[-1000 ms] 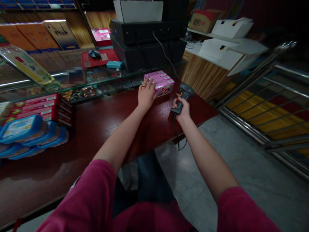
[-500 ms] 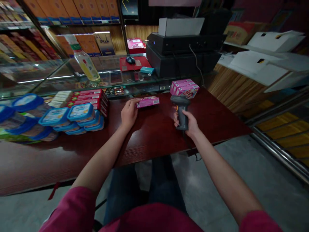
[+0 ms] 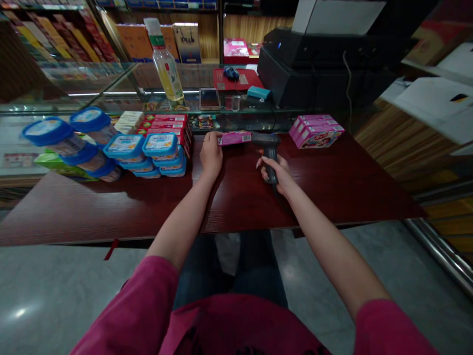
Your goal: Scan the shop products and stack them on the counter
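My left hand is closed on a small pink box, held on edge above the dark red wooden table. My right hand grips the handle of a dark handheld barcode scanner, whose head sits right beside the box's right end. A stack of the same pink boxes rests on the table to the right, apart from both hands.
Blue-lidded tubs and red flat boxes are piled at the left. A glass counter behind carries a clear bottle, a red mat with a mouse and a black machine. Grey floor lies below.
My left hand took one pink box off the stack and carried it left. The scanner in my right hand came up level with the box. My view swung left.
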`<state>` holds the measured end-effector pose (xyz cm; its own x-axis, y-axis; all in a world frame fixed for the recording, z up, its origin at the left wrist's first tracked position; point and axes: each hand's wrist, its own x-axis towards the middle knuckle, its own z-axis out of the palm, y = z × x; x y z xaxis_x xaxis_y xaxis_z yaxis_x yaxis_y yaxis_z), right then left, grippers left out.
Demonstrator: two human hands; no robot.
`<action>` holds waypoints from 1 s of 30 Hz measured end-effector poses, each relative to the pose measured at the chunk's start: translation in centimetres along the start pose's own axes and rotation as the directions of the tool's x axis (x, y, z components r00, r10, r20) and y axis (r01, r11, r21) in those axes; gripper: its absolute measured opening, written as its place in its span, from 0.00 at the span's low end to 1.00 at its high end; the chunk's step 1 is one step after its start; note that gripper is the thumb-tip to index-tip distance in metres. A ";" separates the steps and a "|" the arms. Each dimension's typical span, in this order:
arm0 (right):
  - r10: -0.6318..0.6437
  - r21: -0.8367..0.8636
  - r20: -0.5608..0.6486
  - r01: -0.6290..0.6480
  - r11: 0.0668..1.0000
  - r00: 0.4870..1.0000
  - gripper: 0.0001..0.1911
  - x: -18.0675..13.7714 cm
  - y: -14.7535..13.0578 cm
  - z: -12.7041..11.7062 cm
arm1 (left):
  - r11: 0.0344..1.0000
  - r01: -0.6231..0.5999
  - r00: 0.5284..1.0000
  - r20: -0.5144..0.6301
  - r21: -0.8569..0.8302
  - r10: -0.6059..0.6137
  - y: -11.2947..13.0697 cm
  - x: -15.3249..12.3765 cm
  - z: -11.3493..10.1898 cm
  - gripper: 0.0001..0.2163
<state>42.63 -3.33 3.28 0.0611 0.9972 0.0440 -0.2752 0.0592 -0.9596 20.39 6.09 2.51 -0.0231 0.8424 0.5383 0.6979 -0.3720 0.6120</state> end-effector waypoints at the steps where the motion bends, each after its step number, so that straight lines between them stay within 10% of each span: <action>1: -0.003 -0.011 -0.001 0.003 1.000 1.000 0.27 0.2 0.1 0.1 | 1.000 0.007 1.000 -0.006 0.000 -0.007 0.0 0.0 0.0 0.23; 13: -0.018 -0.050 0.031 0.019 0.999 0.999 0.25 0.1 0.0 0.5 | 0.998 0.066 0.997 -0.036 -0.015 -0.067 0.3 -0.2 -0.3 0.24; 25: -0.016 0.049 -0.091 0.020 0.999 0.996 0.24 0.1 0.0 -0.1 | 0.998 -0.064 0.997 -0.044 -0.005 0.064 -3.5 0.7 -2.8 0.23; 30: -0.006 0.030 -0.081 0.008 1.000 0.997 0.24 0.0 -0.1 0.2 | 0.960 -0.202 0.978 -0.005 0.193 0.207 -1.2 0.6 -2.7 0.23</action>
<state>42.44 -3.37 3.48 0.1396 0.9898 0.0267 -0.3033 0.0684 -0.9504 17.60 5.93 3.67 0.1179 0.7451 0.6565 0.8130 -0.4520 0.3670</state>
